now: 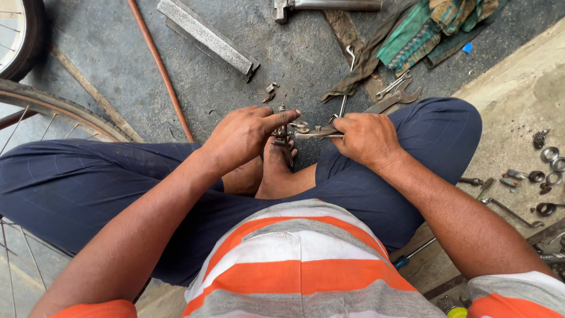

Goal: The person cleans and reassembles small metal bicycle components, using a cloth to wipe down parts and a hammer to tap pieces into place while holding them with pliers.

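I sit cross-legged on the ground in dark blue trousers and an orange, white and grey striped shirt. My left hand (246, 136) grips a small metal bicycle part (285, 131) held upright above my bare feet, with the forefinger stretched over its top. My right hand (366, 138) is closed around a flat metal spanner (312, 133) whose jaw meets that small part between the two hands. Most of the part is hidden by my fingers.
Spare spanners (399, 94) and a crumpled green cloth (435, 26) lie ahead on the right. Rings, nuts and small fittings (544, 171) are scattered on the concrete slab at right. A bicycle wheel (53, 112) stands at left, with a thin copper-coloured rod (162, 70) and a metal bar (206, 36) ahead.
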